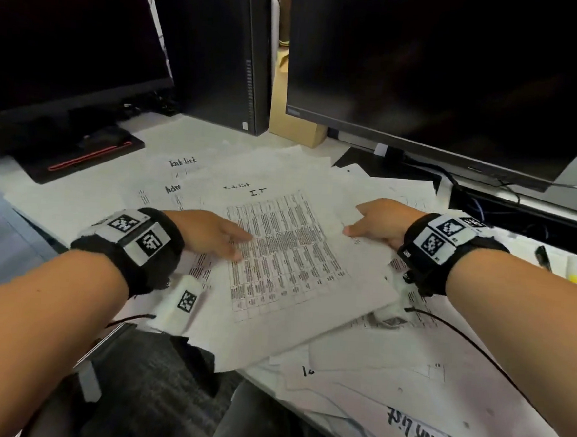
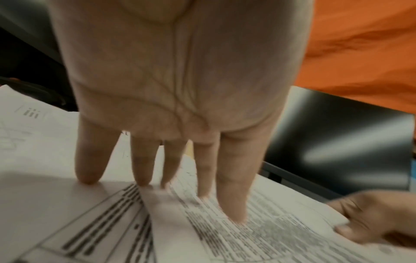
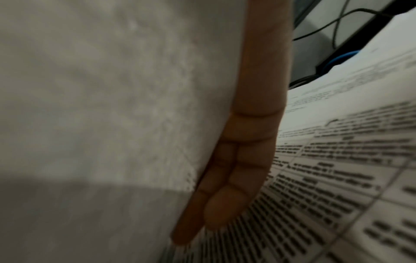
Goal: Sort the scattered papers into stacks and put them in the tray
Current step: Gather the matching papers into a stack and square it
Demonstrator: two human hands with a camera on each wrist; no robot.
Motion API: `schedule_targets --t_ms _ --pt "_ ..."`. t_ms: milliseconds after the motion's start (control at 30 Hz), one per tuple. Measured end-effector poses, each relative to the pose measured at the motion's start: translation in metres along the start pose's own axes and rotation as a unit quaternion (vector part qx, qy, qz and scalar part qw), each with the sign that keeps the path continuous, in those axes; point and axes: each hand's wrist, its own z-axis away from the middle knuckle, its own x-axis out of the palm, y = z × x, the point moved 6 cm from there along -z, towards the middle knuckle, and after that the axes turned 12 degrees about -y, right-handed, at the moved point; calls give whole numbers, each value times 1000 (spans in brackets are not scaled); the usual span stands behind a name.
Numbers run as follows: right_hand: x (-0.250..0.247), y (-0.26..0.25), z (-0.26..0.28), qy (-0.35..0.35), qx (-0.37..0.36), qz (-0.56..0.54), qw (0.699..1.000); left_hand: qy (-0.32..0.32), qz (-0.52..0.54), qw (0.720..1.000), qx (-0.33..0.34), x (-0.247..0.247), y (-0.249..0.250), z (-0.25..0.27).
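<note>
Loose white papers (image 1: 365,370) lie scattered and overlapping across the desk (image 1: 70,199), some headed "Task list" (image 1: 182,163). On top lies a sheet with a dense printed table (image 1: 284,252). My left hand (image 1: 231,241) rests flat on its left edge, fingers (image 2: 234,186) straight on the print. At the sheet's right edge my right hand (image 1: 362,223) pinches it, thumb (image 2: 346,231) on top and fingers (image 3: 234,186) straight underneath the raised sheet (image 3: 101,106). No tray shows in any view.
Two dark monitors (image 1: 444,75) (image 1: 54,31) and a black PC tower (image 1: 216,53) stand at the back, with a cardboard box (image 1: 297,123) between them. Cables (image 1: 479,204) and pens (image 1: 547,260) lie at the right. Papers overhang the desk's front edge.
</note>
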Motion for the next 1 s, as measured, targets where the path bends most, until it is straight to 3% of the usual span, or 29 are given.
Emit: schedule_targets --t_ms 100,167,233,300,367,400,467,533,633,733,800,867,933,1000 --pt "-8 16 17 29 -31 -181 983 153 104 981 -51 -24 -14 4" --pt "-11 26 31 43 -64 -262 962 202 219 951 -79 -31 -24 6" --pt "-10 29 44 43 -101 -320 941 183 376 908 -20 -28 -22 1" --pt "-5 31 52 34 -124 -361 924 140 511 843 92 -24 -3 -1" --pt "4 29 60 20 -128 -373 919 136 558 805 149 -24 16 3" --pt "6 27 64 15 -123 -361 924 154 558 801 155 -25 20 4" --pt "-1 33 70 46 -78 -285 954 214 532 805 151 -30 21 6" --pt "-22 53 76 106 20 -168 980 257 504 815 127 -30 16 9" --pt "-41 85 85 108 152 17 982 282 468 833 82 -23 3 6" --pt "-31 103 85 71 168 -70 981 238 469 850 38 -13 -2 -9" --pt "-28 107 77 71 171 -94 978 211 421 882 -8 -7 5 -12" --pt "-28 103 68 85 177 -40 980 199 385 901 -26 -4 12 -17" --pt "-29 96 66 94 189 57 976 197 379 904 -31 -2 18 -19" --pt "-31 94 67 107 176 65 976 204 377 903 -27 -3 17 -21"
